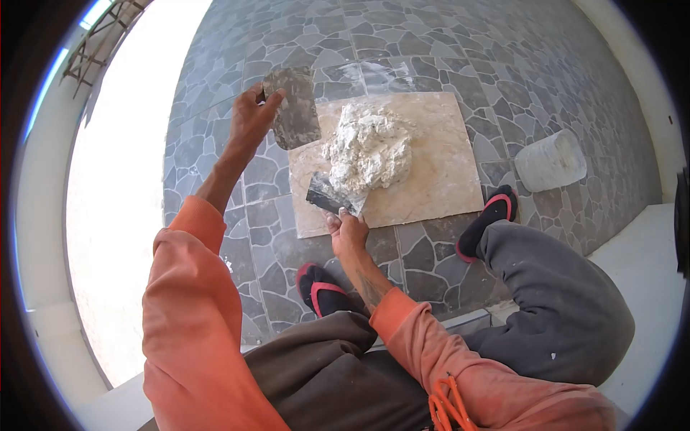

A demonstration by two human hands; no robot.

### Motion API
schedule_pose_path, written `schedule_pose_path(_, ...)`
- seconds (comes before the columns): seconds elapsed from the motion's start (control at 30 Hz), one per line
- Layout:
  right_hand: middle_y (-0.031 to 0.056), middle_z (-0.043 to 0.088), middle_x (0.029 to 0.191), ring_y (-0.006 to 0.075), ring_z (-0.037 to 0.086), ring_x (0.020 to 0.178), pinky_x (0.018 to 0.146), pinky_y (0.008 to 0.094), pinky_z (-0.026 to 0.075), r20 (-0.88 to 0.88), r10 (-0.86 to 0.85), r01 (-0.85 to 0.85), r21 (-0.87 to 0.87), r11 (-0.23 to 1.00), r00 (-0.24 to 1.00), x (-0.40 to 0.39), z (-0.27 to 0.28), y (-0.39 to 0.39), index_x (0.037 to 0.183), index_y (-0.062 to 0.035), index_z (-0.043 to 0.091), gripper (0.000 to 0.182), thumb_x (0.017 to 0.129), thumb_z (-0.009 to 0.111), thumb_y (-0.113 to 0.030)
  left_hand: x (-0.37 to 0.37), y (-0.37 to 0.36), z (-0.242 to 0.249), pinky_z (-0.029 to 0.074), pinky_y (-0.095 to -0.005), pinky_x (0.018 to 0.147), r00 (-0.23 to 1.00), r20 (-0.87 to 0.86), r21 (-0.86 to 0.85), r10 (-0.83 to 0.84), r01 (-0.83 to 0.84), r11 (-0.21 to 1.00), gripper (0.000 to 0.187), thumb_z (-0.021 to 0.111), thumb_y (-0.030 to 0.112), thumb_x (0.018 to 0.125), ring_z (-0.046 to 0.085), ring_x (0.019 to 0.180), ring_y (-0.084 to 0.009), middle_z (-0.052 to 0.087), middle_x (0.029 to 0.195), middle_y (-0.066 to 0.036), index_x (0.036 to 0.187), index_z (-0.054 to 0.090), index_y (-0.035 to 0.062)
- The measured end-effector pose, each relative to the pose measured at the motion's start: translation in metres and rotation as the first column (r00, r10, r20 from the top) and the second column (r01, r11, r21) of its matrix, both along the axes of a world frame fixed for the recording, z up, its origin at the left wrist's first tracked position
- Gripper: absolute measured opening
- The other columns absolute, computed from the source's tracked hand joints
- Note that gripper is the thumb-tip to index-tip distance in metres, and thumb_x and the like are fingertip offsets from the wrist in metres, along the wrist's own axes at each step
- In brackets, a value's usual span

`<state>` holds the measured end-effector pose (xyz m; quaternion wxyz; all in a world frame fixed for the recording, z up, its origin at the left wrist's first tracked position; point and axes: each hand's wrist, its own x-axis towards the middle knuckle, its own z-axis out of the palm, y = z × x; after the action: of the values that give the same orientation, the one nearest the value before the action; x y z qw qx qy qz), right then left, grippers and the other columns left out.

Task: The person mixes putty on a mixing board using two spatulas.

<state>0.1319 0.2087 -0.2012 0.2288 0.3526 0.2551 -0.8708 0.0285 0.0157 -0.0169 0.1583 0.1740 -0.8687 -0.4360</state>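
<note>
A heap of white, lumpy plaster-like paste (372,144) lies on a beige board (442,172) on the floor. My left hand (251,118) grips the edge of a dark, flat rectangular plate (293,108) smeared with grey residue, held by the board's far left corner. Low at the near side of the heap, my right hand (348,231) is closed on a scraper (323,192) with a dark, paste-smeared blade. The blade touches or nearly touches the paste; the scraper's grip is mostly hidden by my fingers.
A whitish bucket (552,161) is on the stone-patterned tile floor (266,237) to the right. My feet, in dark socks and flip-flops (320,289), are close to the board's near side. White smears mark the tiles (384,74) beyond it. A pale wall (622,65) borders the right.
</note>
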Motion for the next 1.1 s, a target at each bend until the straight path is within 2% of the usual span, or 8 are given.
schedule_pose_path(0.43, 0.0171, 0.059, 0.104, 0.0297, 0.069, 0.077, 0.055, 0.0311, 0.054, -0.034, 0.044, -0.042, 0.071, 0.997, 0.998, -0.029, 0.032, 0.014, 0.131, 0.0005, 0.039, 0.041, 0.091, 0.048, 0.004, -0.025, -0.001, 0.011, 0.048, -0.0313, 0.069, 0.996, -0.043, -0.063, -0.08, 0.077, 0.995, 0.035, 0.061, 0.03, 0.093, 0.057, 0.075, -0.0129, 0.065, 0.085, -0.008, 0.103, 0.064, -0.0033)
schedule_pose_path(0.5, 0.0172, 0.059, 0.103, 0.03, 0.069, 0.078, 0.056, 0.0313, 0.055, -0.058, 0.042, -0.038, 0.064, 0.997, 0.997, -0.036, 0.038, 0.016, 0.129, 0.0016, 0.039, 0.04, 0.09, 0.048, 0.004, -0.026, 0.004, 0.011, 0.044, -0.0343, 0.065, 0.993, -0.089, -0.061, -0.077, 0.072, 0.996, 0.034, 0.061, 0.029, 0.092, 0.053, 0.069, -0.0146, 0.061, 0.076, -0.009, 0.095, 0.063, -0.0046)
schedule_pose_path(0.63, 0.0199, 0.059, 0.1, 0.0322, 0.068, 0.081, 0.059, 0.031, 0.056, -0.08, 0.035, -0.029, 0.077, 0.997, 0.996, -0.055, 0.048, 0.023, 0.109, 0.0087, 0.046, 0.02, 0.09, 0.049, 0.004, -0.026, 0.016, 0.022, 0.043, -0.0383, 0.064, 0.994, -0.055, -0.139, -0.098, 0.089, 0.986, 0.033, 0.061, 0.029, 0.091, 0.053, 0.064, -0.0196, 0.06, 0.071, -0.013, 0.093, 0.062, -0.0047)
schedule_pose_path(0.73, 0.0194, 0.059, 0.094, 0.0314, 0.067, 0.078, 0.061, 0.033, 0.057, -0.056, 0.018, -0.013, 0.091, 0.996, 0.998, -0.076, 0.057, 0.029, 0.104, 0.0089, 0.048, 0.016, 0.088, 0.049, 0.004, -0.029, 0.023, 0.031, 0.044, -0.0396, 0.064, 0.987, 0.038, -0.32, -0.159, 0.163, 0.933, 0.034, 0.062, 0.029, 0.09, 0.055, 0.064, -0.0246, 0.061, 0.072, -0.018, 0.098, 0.062, -0.0038)
schedule_pose_path(0.93, 0.0222, 0.061, 0.096, 0.0315, 0.068, 0.08, 0.062, 0.0342, 0.058, -0.129, 0.151, -0.128, 0.169, 0.977, 0.98, -0.122, 0.073, 0.048, 0.104, 0.0097, 0.051, 0.017, 0.089, 0.05, 0.001, -0.033, 0.058, 0.036, 0.047, -0.0458, 0.071, 0.929, 0.12, -0.339, -0.349, 0.369, 0.865, 0.027, 0.062, 0.023, 0.088, 0.063, 0.074, -0.0392, 0.064, 0.081, -0.026, 0.099, 0.063, -0.0014)
schedule_pose_path(1.0, 0.0229, 0.063, 0.097, 0.0318, 0.069, 0.084, 0.063, 0.0342, 0.058, -0.141, 0.194, -0.163, 0.202, 0.966, 0.971, -0.14, 0.073, 0.053, 0.103, 0.0101, 0.054, 0.018, 0.09, 0.051, -0.001, -0.038, 0.068, 0.034, 0.048, -0.0463, 0.073, 0.884, 0.2, -0.337, -0.423, 0.467, 0.817, 0.025, 0.063, 0.02, 0.086, 0.062, 0.078, -0.0431, 0.064, 0.084, -0.027, 0.098, 0.064, -0.0014)
schedule_pose_path(1.03, 0.0218, 0.064, 0.095, 0.0311, 0.069, 0.084, 0.063, 0.0343, 0.058, -0.151, 0.24, -0.199, 0.243, 0.949, 0.959, -0.143, 0.079, 0.058, 0.102, 0.0097, 0.055, 0.017, 0.089, 0.051, -0.001, -0.044, 0.071, 0.026, 0.046, -0.0453, 0.066, 0.847, 0.189, -0.428, -0.497, 0.527, 0.735, 0.028, 0.063, 0.022, 0.089, 0.061, 0.068, -0.0384, 0.065, 0.079, -0.025, 0.097, 0.064, -0.0038)
schedule_pose_path(1.1, 0.0195, 0.065, 0.091, 0.0296, 0.07, 0.083, 0.064, 0.0347, 0.058, -0.168, 0.33, -0.264, 0.323, 0.909, 0.929, -0.149, 0.091, 0.067, 0.1, 0.009, 0.057, 0.015, 0.089, 0.052, -0.001, -0.047, 0.086, 0.014, 0.047, -0.0481, 0.07, 0.775, 0.271, -0.377, -0.571, 0.631, 0.678, 0.024, 0.061, 0.018, 0.087, 0.061, 0.075, -0.044, 0.065, 0.082, -0.027, 0.094, 0.063, -0.0043)
